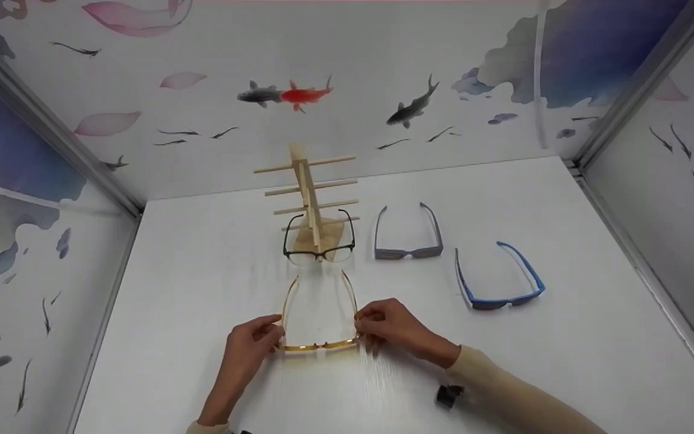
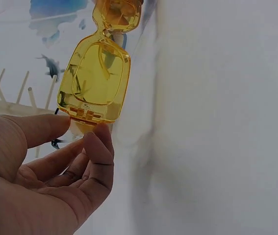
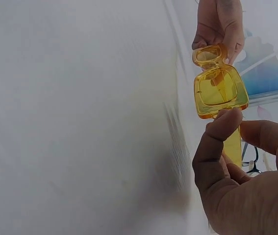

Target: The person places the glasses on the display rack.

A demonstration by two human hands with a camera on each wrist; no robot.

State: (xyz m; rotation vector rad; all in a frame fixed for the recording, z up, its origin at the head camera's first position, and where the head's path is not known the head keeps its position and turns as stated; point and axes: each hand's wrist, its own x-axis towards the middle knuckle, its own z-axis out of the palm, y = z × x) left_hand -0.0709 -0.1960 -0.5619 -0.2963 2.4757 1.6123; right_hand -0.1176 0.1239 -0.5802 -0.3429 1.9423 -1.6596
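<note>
Yellow see-through glasses are held between both hands, temples unfolded and pointing away from me. My left hand pinches them at the left hinge; the left wrist view shows thumb and fingers on the corner below the yellow lens. At the opposite hinge my right hand pinches the frame between thumb and fingers, also seen beside the yellow lens in the right wrist view. Just beyond stands a wooden display rack with several crossbars. Black-rimmed glasses sit at its lowest bar.
Grey sunglasses lie unfolded right of the rack. Farther right are blue sunglasses, also unfolded. A small black object is by the right sleeve. Painted panels enclose the white table at the back and sides.
</note>
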